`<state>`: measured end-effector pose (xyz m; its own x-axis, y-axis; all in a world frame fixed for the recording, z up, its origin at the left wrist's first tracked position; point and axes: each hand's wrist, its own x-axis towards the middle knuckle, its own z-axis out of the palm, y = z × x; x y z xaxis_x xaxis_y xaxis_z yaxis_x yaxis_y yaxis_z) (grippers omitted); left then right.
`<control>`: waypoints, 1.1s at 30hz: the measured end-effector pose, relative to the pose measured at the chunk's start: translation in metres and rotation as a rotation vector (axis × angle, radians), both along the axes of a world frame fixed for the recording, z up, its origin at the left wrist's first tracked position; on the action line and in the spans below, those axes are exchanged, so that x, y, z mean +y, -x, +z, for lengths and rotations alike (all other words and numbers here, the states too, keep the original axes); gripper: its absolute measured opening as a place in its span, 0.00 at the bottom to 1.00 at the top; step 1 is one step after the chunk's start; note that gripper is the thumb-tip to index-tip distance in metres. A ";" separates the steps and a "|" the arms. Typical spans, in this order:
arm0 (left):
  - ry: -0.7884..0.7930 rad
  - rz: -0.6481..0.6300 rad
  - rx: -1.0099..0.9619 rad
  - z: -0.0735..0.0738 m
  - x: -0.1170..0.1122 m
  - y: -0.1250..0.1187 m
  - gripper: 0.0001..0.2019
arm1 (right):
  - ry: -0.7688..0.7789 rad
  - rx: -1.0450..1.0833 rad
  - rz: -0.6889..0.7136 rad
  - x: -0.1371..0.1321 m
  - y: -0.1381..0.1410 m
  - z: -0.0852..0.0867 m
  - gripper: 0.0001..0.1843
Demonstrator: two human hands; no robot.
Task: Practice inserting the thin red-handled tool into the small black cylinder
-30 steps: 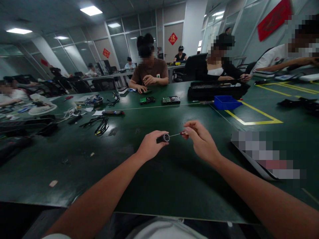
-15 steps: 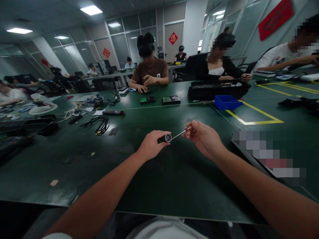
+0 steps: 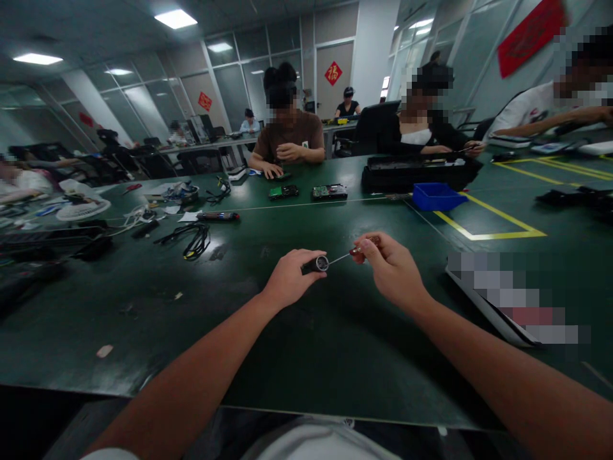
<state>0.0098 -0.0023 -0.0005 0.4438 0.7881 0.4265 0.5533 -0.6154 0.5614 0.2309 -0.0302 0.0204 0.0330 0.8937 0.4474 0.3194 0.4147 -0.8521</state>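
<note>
A short black cylinder with a silvery metal end is held just above the dark green worktop, near its middle and in front of the person. The left hand is closed around it, fingers curled over the top and thumb beneath, so only the shiny end sticks out toward the right. A thin metal-shafted screwdriver with a small red handle has its tip touching that silvery end. The right hand pinches the red handle between thumb and fingertips, the remaining fingers loosely bent, the shaft slanting down to the left. Both hands hang above the worktop, close together.

Farther off lie a blue plastic tray, a long black case, two green circuit boards and a tangle of black cables. Other people sit across the worktop.
</note>
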 end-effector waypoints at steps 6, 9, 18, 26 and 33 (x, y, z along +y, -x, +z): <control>-0.008 0.018 0.003 0.002 0.000 0.000 0.20 | -0.017 -0.070 0.018 -0.003 0.002 -0.002 0.12; -0.009 0.031 0.007 0.003 -0.001 0.000 0.20 | -0.010 -0.074 0.026 -0.002 0.002 -0.003 0.12; -0.005 0.022 -0.001 0.003 0.000 0.000 0.19 | 0.006 -0.086 0.018 -0.002 0.002 -0.003 0.12; 0.010 0.043 0.016 0.002 0.000 0.000 0.20 | -0.013 -0.107 -0.013 -0.002 0.004 -0.003 0.12; 0.027 0.044 0.027 0.001 0.000 -0.001 0.20 | -0.099 -0.122 -0.111 -0.005 0.001 0.000 0.12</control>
<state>0.0105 -0.0019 0.0005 0.4197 0.8182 0.3930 0.5946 -0.5750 0.5619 0.2303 -0.0349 0.0200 0.0691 0.8388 0.5400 0.4665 0.4513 -0.7607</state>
